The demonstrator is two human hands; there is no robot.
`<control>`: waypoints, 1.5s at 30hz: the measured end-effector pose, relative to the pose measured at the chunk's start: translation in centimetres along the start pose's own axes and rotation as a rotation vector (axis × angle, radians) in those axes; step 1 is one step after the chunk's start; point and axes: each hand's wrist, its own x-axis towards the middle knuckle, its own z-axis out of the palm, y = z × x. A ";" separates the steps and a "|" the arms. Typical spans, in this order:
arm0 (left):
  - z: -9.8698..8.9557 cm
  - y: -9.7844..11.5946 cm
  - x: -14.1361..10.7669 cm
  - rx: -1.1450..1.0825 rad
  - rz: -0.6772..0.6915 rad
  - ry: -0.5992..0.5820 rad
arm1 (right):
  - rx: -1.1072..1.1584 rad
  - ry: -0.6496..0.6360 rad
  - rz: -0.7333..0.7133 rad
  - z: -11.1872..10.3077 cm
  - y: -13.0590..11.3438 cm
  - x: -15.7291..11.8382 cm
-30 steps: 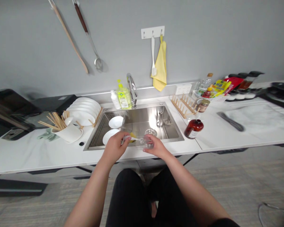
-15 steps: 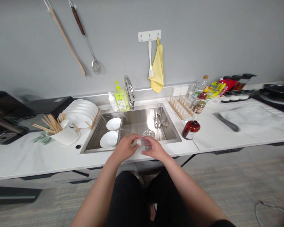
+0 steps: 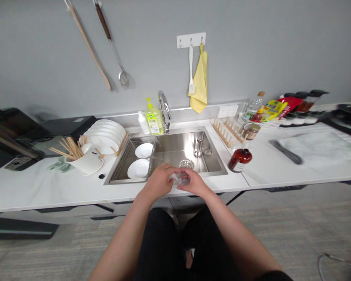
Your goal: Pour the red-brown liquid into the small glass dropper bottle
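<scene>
My left hand (image 3: 159,181) and my right hand (image 3: 194,182) meet over the front rim of the stainless steel sink (image 3: 175,148). Between them is a clear drinking glass (image 3: 179,178), lying on its side, with fingers of both hands around it. Much of the glass is hidden by my fingers. Behind my hands lies the sink's metal drain (image 3: 186,164). To the left, two white plates (image 3: 138,169) rest on a wire rack (image 3: 119,164) inside the sink.
A chrome faucet (image 3: 164,111) and a green dish soap bottle (image 3: 154,121) stand behind the sink. Stacked white plates (image 3: 103,136) and a white mug of chopsticks (image 3: 86,164) are to its left. A wooden plate rack (image 3: 228,132) and a dark red jar (image 3: 240,160) are to its right.
My hands have drawn closer around the glass. The pale handle that reached into the glass a second ago no longer shows.
</scene>
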 end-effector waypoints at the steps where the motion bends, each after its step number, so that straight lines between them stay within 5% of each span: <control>1: -0.2 0.1 -0.1 -0.005 0.037 0.000 | 0.016 0.003 0.001 0.0 0.1 0.0; 3: -0.3 0.2 -0.3 -0.017 0.056 0.042 | 0.054 0.011 0.027 0.0 0.4 0.0; 6: 0.3 0.1 -0.7 -0.019 -0.088 0.193 | 0.088 0.025 0.073 0.0 1.1 -0.1; 11: 3.8 0.1 -1.0 -0.047 -0.309 0.385 | 0.084 0.059 0.074 0.1 1.7 -0.1; 19: 7.9 -1.2 -0.7 -0.561 -0.212 0.484 | 0.186 0.042 0.100 0.1 2.3 0.1; 24: 9.2 -2.0 -0.4 -0.690 -0.313 0.606 | 0.200 0.041 0.128 -0.3 2.4 0.0; 30: 9.4 -2.0 -1.4 -0.807 -0.194 0.570 | 0.259 0.000 0.138 -0.7 1.9 0.0; 45: 9.0 -2.7 -1.2 -0.680 -0.188 0.504 | 0.258 -0.006 0.162 -1.2 1.5 -0.1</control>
